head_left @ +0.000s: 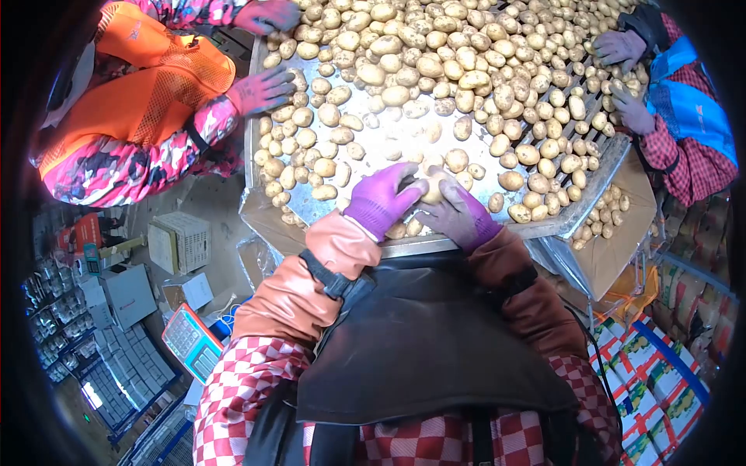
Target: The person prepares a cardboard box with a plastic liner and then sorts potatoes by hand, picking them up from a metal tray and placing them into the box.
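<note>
Potato (432, 189) partly hidden by right hand (460, 215).

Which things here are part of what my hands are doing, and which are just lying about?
In hand: left hand, right hand, potato between them, potato pile, metal table.
Lying about: scale, white crate, printed cartons.

Metal desk (381, 147): slatted at its right end, bare sheet in the middle.
Person, far left: orange mesh vest (148, 85), pink patterned sleeves, reddish gloves.
Person, far right: blue vest (691, 101), red checked sleeves, grey-purple gloves.
Cardboard box (622, 248): open, under the desk's right end, small potatoes (602, 213) inside.
Weighing scale (190, 342): orange and blue, on the floor at lower left.
White boxes (128, 295): on the floor near the scale.
Printed cartons (653, 388): stacked at lower right.
</note>
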Motion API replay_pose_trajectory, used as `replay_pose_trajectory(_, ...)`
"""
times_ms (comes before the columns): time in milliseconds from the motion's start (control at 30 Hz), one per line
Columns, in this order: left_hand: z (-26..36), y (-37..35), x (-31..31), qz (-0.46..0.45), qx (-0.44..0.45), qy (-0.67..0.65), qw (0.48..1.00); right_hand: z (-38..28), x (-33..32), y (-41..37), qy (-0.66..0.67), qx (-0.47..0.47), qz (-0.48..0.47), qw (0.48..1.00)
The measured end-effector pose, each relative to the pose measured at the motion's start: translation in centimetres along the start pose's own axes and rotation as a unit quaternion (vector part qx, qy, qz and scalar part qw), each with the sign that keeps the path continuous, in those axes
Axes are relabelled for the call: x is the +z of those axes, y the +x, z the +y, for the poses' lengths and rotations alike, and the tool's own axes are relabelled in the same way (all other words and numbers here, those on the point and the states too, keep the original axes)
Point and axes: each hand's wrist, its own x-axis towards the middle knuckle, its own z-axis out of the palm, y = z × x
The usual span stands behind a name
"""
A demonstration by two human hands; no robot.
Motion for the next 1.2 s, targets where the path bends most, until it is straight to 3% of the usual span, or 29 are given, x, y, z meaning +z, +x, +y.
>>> replay_pose_trajectory(33,-0.4,1.1,-0.2,0.021,0.038,0.011,0.999,0.3,-1.0,0.7,-0.069,-0.044,-0.034,0.996)
replay_pose_trajectory(67,-0.6,3.1,-0.6,0.131,0.038,0.129,0.982,0.5,-2.0,1.5,-0.133,-0.093,-0.062,0.985)
replay_pose_trajectory(100,-2.1,5.5,-1.9,0.202,0.051,0.118,0.971,-0.1,-1.8,1.0,-0.056,-0.048,-0.037,0.997)
replay_pose_trajectory(133,-5.2,8.3,-2.4,0.318,0.033,0.194,0.927,-0.8,-1.6,0.4,0.023,-0.004,-0.011,1.000)
replay_pose_trajectory(167,-7.4,10.4,-3.9,0.370,0.004,0.223,0.902,-1.1,-1.2,0.1,0.056,-0.011,0.009,0.998)
replay_pose_trajectory(233,-9.6,11.2,-7.4,0.167,0.045,0.502,0.848,-1.2,-2.7,0.2,0.144,-0.002,-0.058,0.988)
replay_pose_trajectory(267,-7.4,11.3,-7.6,0.118,-0.066,0.430,0.893,-1.8,-3.5,0.1,0.186,-0.005,-0.091,0.978)
replay_pose_trajectory(333,-9.6,12.5,-6.1,0.124,-0.169,0.317,0.925,-2.6,-3.3,-0.1,0.207,-0.015,-0.092,0.974)
replay_pose_trajectory(400,-11.8,11.2,-4.8,0.091,-0.183,0.215,0.955,-2.9,-3.5,0.0,0.234,-0.034,-0.112,0.965)
replay_pose_trajectory(500,-15.4,9.7,-4.0,0.094,-0.082,0.120,0.985,-3.6,-2.1,-1.1,0.215,-0.066,-0.024,0.974)
replay_pose_trajectory(567,-15.7,9.1,-3.3,0.185,-0.008,0.028,0.982,-3.9,-1.3,-1.8,0.194,-0.083,0.031,0.977)
replay_pose_trajectory(600,-12.7,8.2,-3.0,0.218,0.027,-0.014,0.975,-3.7,-2.1,-1.4,0.167,-0.069,0.045,0.983)
replay_pose_trajectory(633,-9.7,7.5,-2.4,0.238,0.110,0.051,0.964,-3.2,-3.7,-0.8,0.139,-0.052,0.061,0.987)
replay_pose_trajectory(667,-4.9,5.9,-0.7,0.193,0.075,-0.164,0.964,-3.0,-4.6,-0.7,0.107,-0.035,0.077,0.991)
replay_pose_trajectory(700,-1.9,4.7,0.1,0.121,0.085,-0.181,0.972,-3.5,-3.4,-1.8,0.086,-0.008,0.085,0.993)
replay_pose_trajectory(733,0.0,3.9,0.9,0.050,0.097,-0.194,0.975,-2.8,-2.3,-3.4,-0.002,-0.069,0.064,0.996)
replay_pose_trajectory(800,1.7,2.7,3.5,-0.052,0.153,-0.121,0.979,-2.5,-0.6,-5.2,-0.010,-0.062,0.028,0.998)
replay_pose_trajectory(867,4.4,2.5,5.2,-0.123,0.336,0.073,0.931,-1.8,-3.1,-5.4,-0.016,-0.073,-0.016,0.997)
replay_pose_trajectory(900,4.5,2.2,6.2,-0.072,0.402,0.164,0.898,-2.1,-3.3,-6.5,-0.009,-0.094,0.021,0.995)
replay_pose_trajectory(967,4.6,2.7,5.1,-0.203,0.184,-0.072,0.959,-3.2,-5.0,-9.3,0.033,-0.124,0.055,0.990)
replay_pose_trajectory(1000,5.2,2.7,4.4,-0.264,0.065,-0.188,0.944,-3.5,-8.4,-10.0,0.153,-0.176,-0.018,0.972)
replay_pose_trajectory(1033,8.8,1.5,2.9,-0.224,-0.134,-0.398,0.879,-4.4,-11.7,-11.0,0.270,-0.222,-0.092,0.932)
replay_pose_trajectory(1067,3.6,3.8,3.6,-0.104,0.076,-0.182,0.975,-6.6,-11.0,-13.6,0.328,-0.297,0.035,0.896)
replay_pose_trajectory(1100,1.0,5.0,3.5,-0.050,0.080,-0.174,0.980,-8.7,-10.0,-16.3,0.354,-0.367,0.166,0.844)
replay_pose_trajectory(1133,-1.7,6.2,3.4,0.005,0.084,-0.163,0.983,-8.9,-11.6,-16.9,0.187,-0.422,0.214,0.861)
replay_pose_trajectory(1200,-2.3,7.4,1.6,0.096,0.164,0.012,0.982,-8.3,-17.6,-16.6,-0.163,-0.488,0.286,0.808)
